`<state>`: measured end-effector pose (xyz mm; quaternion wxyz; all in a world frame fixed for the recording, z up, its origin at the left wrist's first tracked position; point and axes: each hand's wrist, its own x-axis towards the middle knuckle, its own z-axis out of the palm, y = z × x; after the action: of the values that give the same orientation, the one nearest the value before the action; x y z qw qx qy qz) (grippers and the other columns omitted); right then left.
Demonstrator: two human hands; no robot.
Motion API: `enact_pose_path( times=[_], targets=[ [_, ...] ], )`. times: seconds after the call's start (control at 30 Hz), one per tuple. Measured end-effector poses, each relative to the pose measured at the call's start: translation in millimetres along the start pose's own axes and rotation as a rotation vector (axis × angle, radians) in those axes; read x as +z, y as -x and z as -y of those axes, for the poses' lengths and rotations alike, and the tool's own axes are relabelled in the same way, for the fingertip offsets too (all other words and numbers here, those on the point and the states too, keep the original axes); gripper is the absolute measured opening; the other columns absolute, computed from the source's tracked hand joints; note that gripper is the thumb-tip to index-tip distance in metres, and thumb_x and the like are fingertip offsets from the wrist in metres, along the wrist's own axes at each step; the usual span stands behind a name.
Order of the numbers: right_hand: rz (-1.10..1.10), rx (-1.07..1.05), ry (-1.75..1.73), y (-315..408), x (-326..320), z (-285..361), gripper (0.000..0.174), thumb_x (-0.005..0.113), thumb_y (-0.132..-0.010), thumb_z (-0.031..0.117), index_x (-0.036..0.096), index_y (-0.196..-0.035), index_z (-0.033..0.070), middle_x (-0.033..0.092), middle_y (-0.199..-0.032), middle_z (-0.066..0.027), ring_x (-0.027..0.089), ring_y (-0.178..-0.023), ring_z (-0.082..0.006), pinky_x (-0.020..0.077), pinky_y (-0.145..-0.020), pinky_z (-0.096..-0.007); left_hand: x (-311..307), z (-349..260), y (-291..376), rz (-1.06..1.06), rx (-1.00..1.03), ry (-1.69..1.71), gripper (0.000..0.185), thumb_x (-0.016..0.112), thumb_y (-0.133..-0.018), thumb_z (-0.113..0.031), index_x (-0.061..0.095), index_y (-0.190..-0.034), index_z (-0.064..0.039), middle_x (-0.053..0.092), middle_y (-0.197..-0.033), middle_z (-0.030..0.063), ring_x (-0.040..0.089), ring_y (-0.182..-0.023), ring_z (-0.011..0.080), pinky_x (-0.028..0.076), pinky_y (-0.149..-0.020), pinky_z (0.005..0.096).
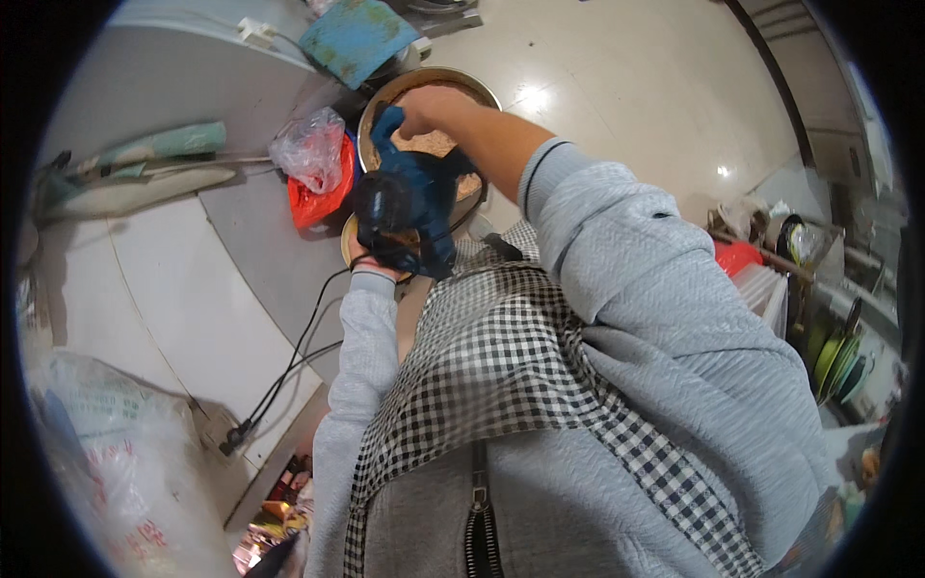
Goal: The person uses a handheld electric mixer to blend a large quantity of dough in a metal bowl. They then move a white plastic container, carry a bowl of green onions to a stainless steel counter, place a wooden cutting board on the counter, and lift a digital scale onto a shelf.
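A blue corded power tool (423, 184) with a round black end is tilted over the near side of a large metal pot (493, 90). Inside the pot lies a pale brown, crumbly or pasty mass (425, 144). My right hand (437, 108) reaches over the pot, its fingers bent at the tool's far handle. Below the tool's black end, my left hand (363, 254) is beside a yellowish round rim (347, 235). The tool and its cord hide most of that hand, so its grip is unclear. Whatever the tool has at its lower end is hidden.
Left of the pot sits a red plastic bag (309, 206) under a clear one (318, 148). A black cord (293, 365) trails across the white surface towards a large plastic sack (141, 469). A dirty blue board (359, 40) lies beyond the pot; a rack holds green pans (831, 365) at right.
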<state>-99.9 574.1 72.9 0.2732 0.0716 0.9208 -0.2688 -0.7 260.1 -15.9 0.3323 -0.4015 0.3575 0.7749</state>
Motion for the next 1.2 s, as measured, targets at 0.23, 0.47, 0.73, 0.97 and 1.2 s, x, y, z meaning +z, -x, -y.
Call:
enact_pose_path(
  times=[0.23,0.47,0.73,0.97,1.2],
  targets=[
    [0.215,0.157,-0.199,-19.6,-25.0,-53.1,0.058,0.083,-0.074,0.044,0.076,-0.107,-0.003,0.075,-0.096,-0.021,0.073,-0.079,-0.0306,0.0582,-0.07,-0.0413,72.8,23.7,15.5,-0.157,0.215,0.068,0.061,0.05,-0.095,-0.068,0.073,-0.111,-0.014,0.075,-0.105,0.0092,0.071,-0.096,0.0317,0.059,-0.09,0.0492],
    [0.172,0.102,-0.237,-26.5,-21.0,-128.7,0.06,0.082,-0.069,0.051,0.067,-0.066,-0.006,0.065,-0.065,-0.0188,0.064,-0.055,-0.0286,0.0515,-0.054,-0.0405,137.9,99.8,40.8,-0.095,0.145,0.271,0.061,0.062,-0.087,-0.072,0.073,-0.102,-0.014,0.074,-0.091,0.0061,0.069,-0.074,0.0254,0.06,-0.069,0.0431],
    [0.194,0.089,-0.197,-16.1,-9.4,-211.6,0.072,0.072,-0.066,0.063,0.077,-0.091,-0.005,0.073,-0.094,-0.0294,0.072,-0.089,-0.0413,0.0569,-0.082,-0.0448,154.0,168.7,9.4,-0.266,0.213,0.07,0.076,0.054,-0.081,-0.087,0.062,-0.085,-0.011,0.063,-0.069,0.0071,0.061,-0.055,0.0243,0.049,-0.045,0.0371],
    [0.149,0.05,-0.22,-7.4,-9.9,-240.4,0.069,0.074,-0.066,0.06,0.077,-0.093,-0.003,0.075,-0.095,-0.0266,0.074,-0.09,-0.0383,0.0578,-0.082,-0.0433,157.3,200.9,-2.0,-0.288,0.253,0.031,0.072,0.052,-0.087,-0.081,0.063,-0.086,-0.01,0.061,-0.067,0.0068,0.059,-0.054,0.0222,0.048,-0.044,0.0372],
    [0.152,0.009,-0.213,-7.4,-10.8,-244.0,0.07,0.073,-0.067,0.062,0.078,-0.095,-0.002,0.075,-0.095,-0.026,0.074,-0.09,-0.038,0.058,-0.083,-0.0429,165.3,209.3,3.3,-0.292,0.232,0.042,0.073,0.05,-0.087,-0.082,0.067,-0.094,-0.011,0.063,-0.074,0.0061,0.059,-0.058,0.021,0.047,-0.046,0.0349]
  ],
)
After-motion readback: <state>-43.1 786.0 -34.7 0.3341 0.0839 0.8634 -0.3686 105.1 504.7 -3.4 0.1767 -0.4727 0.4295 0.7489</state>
